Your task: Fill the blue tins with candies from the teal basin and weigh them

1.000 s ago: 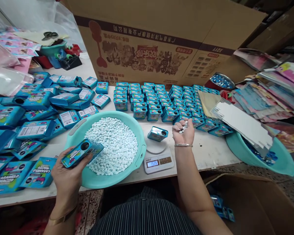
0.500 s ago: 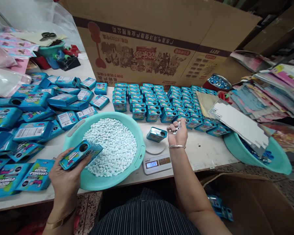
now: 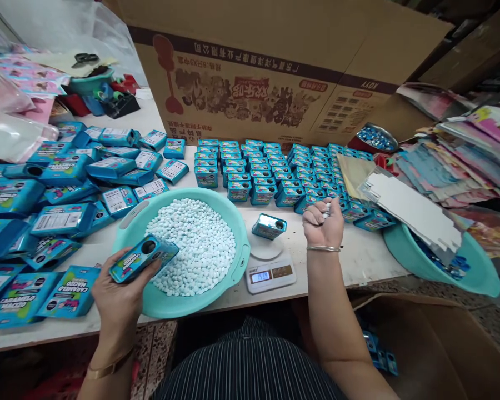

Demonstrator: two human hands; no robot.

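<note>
My left hand (image 3: 123, 289) grips a blue candy tin (image 3: 144, 258) with a round dark hole in its top, tilted over the edge of a turquoise basin (image 3: 244, 247). White candies (image 3: 195, 244) fill the basin. Right of the scale, my right hand (image 3: 323, 222) is raised, palm up, its fingers curled around a few white candies (image 3: 327, 210). Another blue tin (image 3: 269, 226) rests on the round plate of a digital scale (image 3: 270, 276), apart from my right hand. The scale's display is lit.
Rows of upright blue tins (image 3: 262, 191) stand behind the scale, before a large cardboard box (image 3: 250, 33). Many tins (image 3: 62, 219) lie heaped at left. A second turquoise basin (image 3: 479, 278) holds blue pieces at right, with white card (image 3: 412, 211) over it. An open carton (image 3: 433, 339) is below.
My right hand has moved right, away from the tin on the scale, and its fingers have closed further over the candies. My left hand still holds its tin over the basin.
</note>
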